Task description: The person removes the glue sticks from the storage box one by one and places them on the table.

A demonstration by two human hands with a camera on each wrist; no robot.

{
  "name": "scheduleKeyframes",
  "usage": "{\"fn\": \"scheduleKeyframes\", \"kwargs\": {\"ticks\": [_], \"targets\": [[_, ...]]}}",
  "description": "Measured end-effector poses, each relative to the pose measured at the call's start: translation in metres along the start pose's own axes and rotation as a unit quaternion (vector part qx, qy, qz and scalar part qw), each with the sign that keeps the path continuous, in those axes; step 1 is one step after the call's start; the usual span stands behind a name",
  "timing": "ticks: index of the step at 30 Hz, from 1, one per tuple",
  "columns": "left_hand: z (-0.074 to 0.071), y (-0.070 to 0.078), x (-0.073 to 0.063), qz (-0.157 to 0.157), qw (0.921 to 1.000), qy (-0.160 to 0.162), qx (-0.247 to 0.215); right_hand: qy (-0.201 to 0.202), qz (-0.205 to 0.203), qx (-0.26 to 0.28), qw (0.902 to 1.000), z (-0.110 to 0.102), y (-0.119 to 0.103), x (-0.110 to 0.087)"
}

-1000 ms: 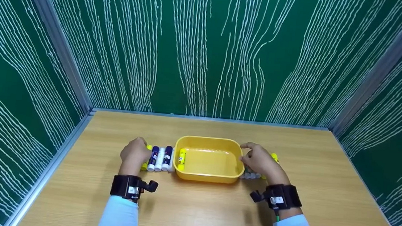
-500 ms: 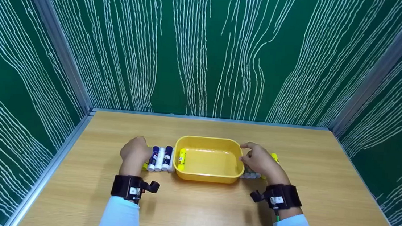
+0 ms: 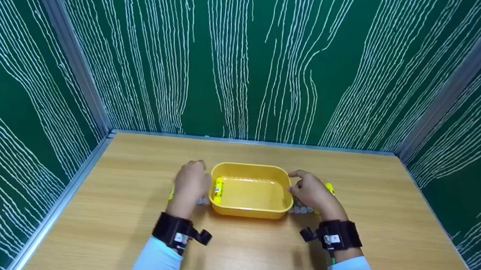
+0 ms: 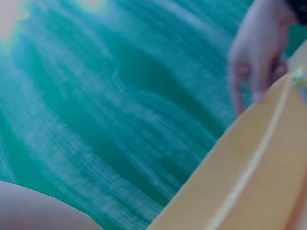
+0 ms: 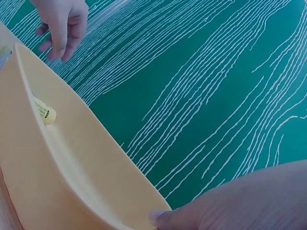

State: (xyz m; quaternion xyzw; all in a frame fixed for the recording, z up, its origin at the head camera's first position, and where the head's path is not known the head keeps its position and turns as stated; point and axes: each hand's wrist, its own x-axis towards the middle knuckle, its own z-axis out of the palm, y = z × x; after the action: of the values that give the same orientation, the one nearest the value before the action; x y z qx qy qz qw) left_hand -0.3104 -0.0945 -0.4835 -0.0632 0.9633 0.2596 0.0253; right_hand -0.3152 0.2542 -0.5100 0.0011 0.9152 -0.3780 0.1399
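Note:
A yellow plastic tub (image 3: pixel 251 213) stands mid-table with one yellow glue stick (image 3: pixel 218 189) lying inside its left end. My left hand (image 3: pixel 193 181) is just left of the tub, above a row of glue sticks that it mostly covers; a yellow end (image 3: pixel 171 193) shows past it. In the right wrist view that left hand (image 5: pixel 62 28) has loosely bent fingers, and nothing is visible in them. At the tub's right end my right hand (image 3: pixel 313 196) holds the rim, its thumb (image 5: pixel 165 219) over the edge.
More glue sticks (image 3: pixel 301 210) lie right of the tub, partly under the right hand, with a yellow one (image 3: pixel 329 188) farthest out. Green panels (image 3: pixel 259 67) with white wavy lines enclose the wooden table (image 3: pixel 247 257) at the back and sides.
My left hand has moved right, from the outer yellow glue stick to beside the tub, now covering the purple and white sticks. The right hand and the tub stay put.

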Motion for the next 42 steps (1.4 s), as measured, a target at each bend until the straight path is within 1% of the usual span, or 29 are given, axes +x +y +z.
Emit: {"fn": "scheduleKeyframes", "kwargs": {"ticks": [3, 5, 7, 9, 12, 18, 19, 22, 25, 26, 27, 29, 33, 36, 40, 42], "targets": [[0.015, 0.015, -0.006, 0.039, 0.9989, 0.009, 0.023, 0.0, 0.0, 0.002, 1.0, 0.0, 0.0, -0.001], [0.023, 0.021, -0.011, 0.067, 0.9973, 0.014, 0.025, 0.0, -0.005, 0.001, 1.0, 0.001, 0.0, -0.001], [0.03, 0.025, -0.014, 0.092, 0.9956, 0.005, 0.02, 0.001, -0.009, 0.0, 1.0, 0.001, 0.001, -0.001], [0.036, 0.027, -0.016, 0.114, 0.9931, -0.006, 0.027, 0.002, -0.01, -0.002, 0.9999, 0.001, 0.0, -0.001], [0.043, 0.031, -0.019, 0.136, 0.9897, -0.015, 0.04, 0.0, -0.004, 0.0, 1.0, 0.0, 0.0, -0.002], [0.055, 0.036, -0.025, 0.173, 0.9821, 0.014, 0.074, -0.002, 0.008, 0.002, 1.0, -0.001, -0.002, -0.002], [0.062, 0.034, -0.023, 0.181, 0.9794, 0.026, 0.086, -0.001, 0.009, 0.001, 1.0, -0.001, -0.002, -0.002], [0.068, 0.038, -0.026, 0.173, 0.9797, 0.009, 0.101, -0.003, 0.008, 0.002, 1.0, -0.001, -0.002, -0.003], [0.071, 0.039, -0.024, 0.147, 0.9839, -0.019, 0.1, -0.005, 0.007, 0.004, 1.0, -0.001, -0.002, -0.003], [0.067, 0.042, -0.026, 0.135, 0.986, -0.036, 0.092, -0.006, 0.008, 0.006, 0.9999, -0.001, -0.002, -0.004], [0.068, 0.042, -0.024, 0.129, 0.9871, -0.041, 0.086, -0.006, 0.009, 0.006, 0.9999, -0.001, -0.003, -0.004], [0.069, 0.039, -0.02, 0.124, 0.9888, -0.038, 0.074, -0.006, 0.01, 0.006, 0.9999, -0.001, -0.003, -0.004], [0.07, 0.035, -0.017, 0.142, 0.9882, -0.008, 0.057, -0.005, 0.007, 0.005, 0.9999, -0.001, -0.003, -0.003], [0.068, 0.032, -0.017, 0.15, 0.9872, 0.008, 0.051, -0.002, -0.012, 0.001, 0.9999, 0.0, -0.001, -0.002], [0.067, 0.033, -0.018, 0.139, 0.9891, -0.001, 0.048, 0.003, -0.03, -0.002, 0.9995, 0.001, 0.001, -0.001], [0.067, 0.034, -0.018, 0.131, 0.9901, -0.012, 0.049, 0.003, -0.025, 0.001, 0.9997, 0.001, 0.001, -0.001]]}}
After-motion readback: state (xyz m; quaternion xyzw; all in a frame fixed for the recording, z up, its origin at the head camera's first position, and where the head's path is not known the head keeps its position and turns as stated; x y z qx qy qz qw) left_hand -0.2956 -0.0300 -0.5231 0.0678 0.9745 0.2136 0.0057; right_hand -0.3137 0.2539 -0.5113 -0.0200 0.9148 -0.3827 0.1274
